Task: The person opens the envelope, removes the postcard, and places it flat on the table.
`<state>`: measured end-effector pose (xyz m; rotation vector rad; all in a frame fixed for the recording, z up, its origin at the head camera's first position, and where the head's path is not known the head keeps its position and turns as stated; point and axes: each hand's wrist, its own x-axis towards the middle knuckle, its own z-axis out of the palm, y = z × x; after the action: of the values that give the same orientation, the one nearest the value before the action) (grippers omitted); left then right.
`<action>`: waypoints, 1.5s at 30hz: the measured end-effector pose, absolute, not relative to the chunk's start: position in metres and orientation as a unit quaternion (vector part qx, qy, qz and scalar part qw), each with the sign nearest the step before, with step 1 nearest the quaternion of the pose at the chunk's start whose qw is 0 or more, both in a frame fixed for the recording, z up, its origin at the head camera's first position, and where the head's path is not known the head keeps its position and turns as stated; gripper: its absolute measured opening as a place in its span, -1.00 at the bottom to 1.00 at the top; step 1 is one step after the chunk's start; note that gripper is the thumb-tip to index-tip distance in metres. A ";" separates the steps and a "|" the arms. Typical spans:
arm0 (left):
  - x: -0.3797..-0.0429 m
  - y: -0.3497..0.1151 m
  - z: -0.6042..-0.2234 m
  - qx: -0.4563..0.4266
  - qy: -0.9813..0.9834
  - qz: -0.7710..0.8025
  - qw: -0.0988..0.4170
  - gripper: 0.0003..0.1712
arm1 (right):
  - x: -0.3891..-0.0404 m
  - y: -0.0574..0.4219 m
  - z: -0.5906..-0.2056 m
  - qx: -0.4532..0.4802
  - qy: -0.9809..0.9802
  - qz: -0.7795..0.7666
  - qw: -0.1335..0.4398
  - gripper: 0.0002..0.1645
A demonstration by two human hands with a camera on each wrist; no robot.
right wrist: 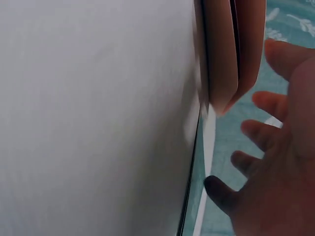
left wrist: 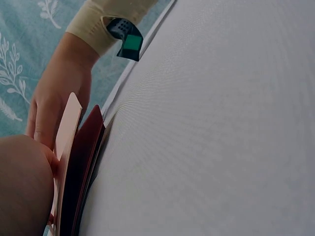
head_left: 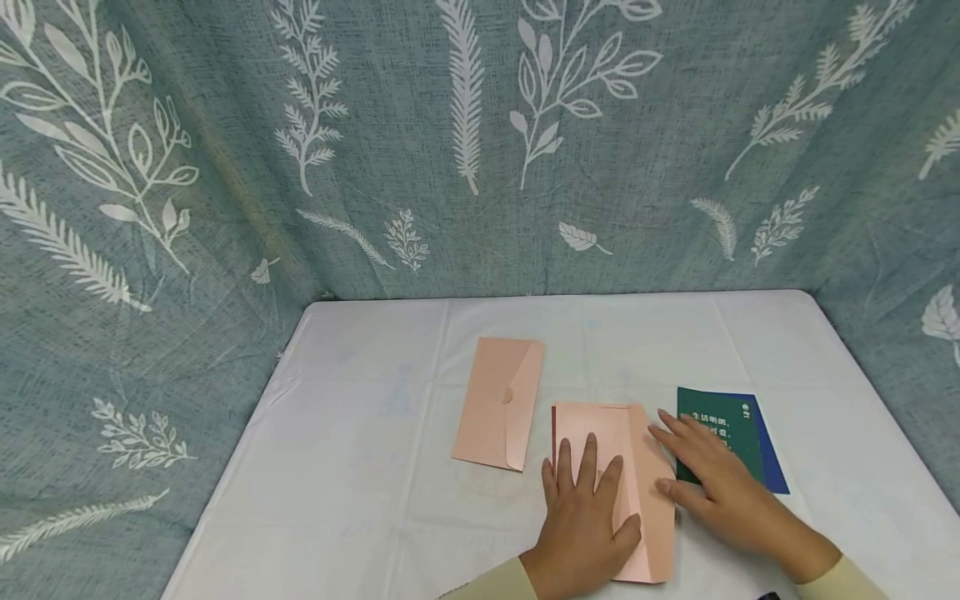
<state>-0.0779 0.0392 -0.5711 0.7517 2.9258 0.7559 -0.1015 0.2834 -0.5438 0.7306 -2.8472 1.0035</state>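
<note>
A pink envelope [head_left: 656, 533] lies in front of me on the white table. My left hand [head_left: 581, 521] rests flat on it with fingers spread. Along its left side a dark red edge [head_left: 554, 421] shows, and in the left wrist view a dark red card [left wrist: 91, 128] sits beneath the pink paper [left wrist: 66, 128]. My right hand [head_left: 723, 483], its fingers extended, is at the envelope's right edge; whether it touches cannot be told. In the right wrist view those fingers stand apart from the pink layers [right wrist: 224, 49] and hold nothing.
A second pink envelope [head_left: 487, 400], its flap folded over, lies farther back on the left. Partly under my right hand are a green card with white writing [head_left: 738, 425] and a blue one [head_left: 774, 467]. A patterned curtain [head_left: 480, 225] hangs behind the white table [head_left: 337, 417].
</note>
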 end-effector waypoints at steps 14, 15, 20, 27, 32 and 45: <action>-0.078 0.040 -0.573 0.245 0.942 0.227 0.007 -0.22 | -0.097 0.276 -0.563 0.250 -0.942 0.222 -0.017 -0.20; -0.077 0.040 -0.573 0.246 0.943 0.224 0.008 -0.22 | -0.096 0.276 -0.565 0.250 -0.943 0.220 -0.018 -0.20; -0.077 0.039 -0.574 0.251 0.949 0.192 -0.007 -0.21 | -0.095 0.276 -0.568 0.246 -0.944 0.216 -0.023 -0.20; -0.077 0.039 -0.575 0.253 0.952 0.170 -0.023 -0.19 | -0.095 0.277 -0.569 0.253 -0.941 0.226 -0.017 -0.21; -0.077 0.039 -0.575 0.253 0.953 0.169 -0.016 -0.17 | -0.095 0.278 -0.570 0.251 -0.941 0.228 -0.021 -0.20; -0.077 0.036 -0.563 0.253 0.960 0.108 0.058 -0.10 | -0.096 0.279 -0.569 0.258 -0.938 0.233 -0.008 -0.21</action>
<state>-0.0770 0.0356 -0.5631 0.7658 2.9095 0.3283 -0.0962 0.2790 -0.5687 0.8142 -2.9612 0.7360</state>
